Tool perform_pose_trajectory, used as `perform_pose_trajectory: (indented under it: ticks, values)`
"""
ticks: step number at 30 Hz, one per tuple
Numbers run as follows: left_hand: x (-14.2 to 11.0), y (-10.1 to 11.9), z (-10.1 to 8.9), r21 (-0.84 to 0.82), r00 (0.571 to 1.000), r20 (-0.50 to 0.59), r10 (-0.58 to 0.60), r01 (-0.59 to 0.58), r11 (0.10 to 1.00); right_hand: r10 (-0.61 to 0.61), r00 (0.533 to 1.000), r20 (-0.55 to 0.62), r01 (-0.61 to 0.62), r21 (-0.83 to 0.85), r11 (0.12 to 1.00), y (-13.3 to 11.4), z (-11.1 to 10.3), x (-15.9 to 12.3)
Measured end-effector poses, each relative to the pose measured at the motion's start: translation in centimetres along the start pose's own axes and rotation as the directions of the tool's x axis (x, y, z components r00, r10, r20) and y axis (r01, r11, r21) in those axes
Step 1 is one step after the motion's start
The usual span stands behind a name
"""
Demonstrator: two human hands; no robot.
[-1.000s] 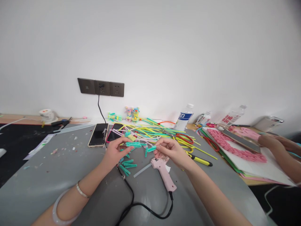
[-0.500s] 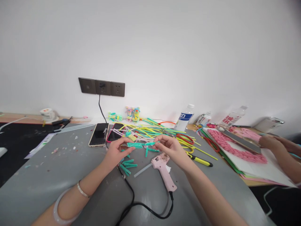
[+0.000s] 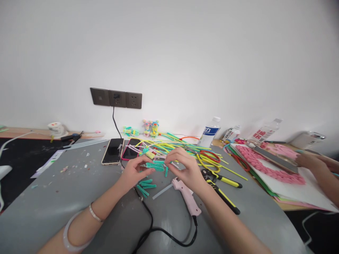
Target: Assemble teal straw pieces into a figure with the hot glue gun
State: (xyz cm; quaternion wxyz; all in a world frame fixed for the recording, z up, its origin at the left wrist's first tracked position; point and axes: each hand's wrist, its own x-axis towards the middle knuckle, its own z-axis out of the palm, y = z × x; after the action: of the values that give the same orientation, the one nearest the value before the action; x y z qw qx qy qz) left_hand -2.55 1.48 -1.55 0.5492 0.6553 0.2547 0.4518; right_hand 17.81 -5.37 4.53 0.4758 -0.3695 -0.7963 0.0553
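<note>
Teal pipe-cleaner bundle above grey table | left hand pinches its left end | right hand pinches its right end | pink glue gun just below.

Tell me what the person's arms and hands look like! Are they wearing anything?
Both arms are bare, with no sleeves and no gloves. The left forearm carries two bangles: a thin pale bracelet nearer the left hand, and a thicker, translucent whitish bangle further up the arm. The right hand and its wrist show no jewellery, watch or markings.
</note>
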Motion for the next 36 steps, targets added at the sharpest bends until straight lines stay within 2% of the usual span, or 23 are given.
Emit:
perform_pose_trajectory:
  ticks: [3,8,36]
  values:
    - [-0.08,-0.04,0.02,-0.018,0.999,0.045,-0.004,0.005,1.0,-0.088,0.996,0.019,0.089,-0.065,0.994,-0.16,0.31,0.01]
    - [-0.17,0.11,0.06,-0.033,0.988,0.153,0.007,-0.002,0.999,-0.137,0.99,0.045,0.141,-0.107,0.984,-0.04,0.66,-0.04]
    - [-0.28,0.38,0.06,-0.002,0.991,0.135,-0.023,0.023,1.0,-0.12,0.976,0.181,0.155,-0.199,0.968,-0.41,0.03,-0.61]
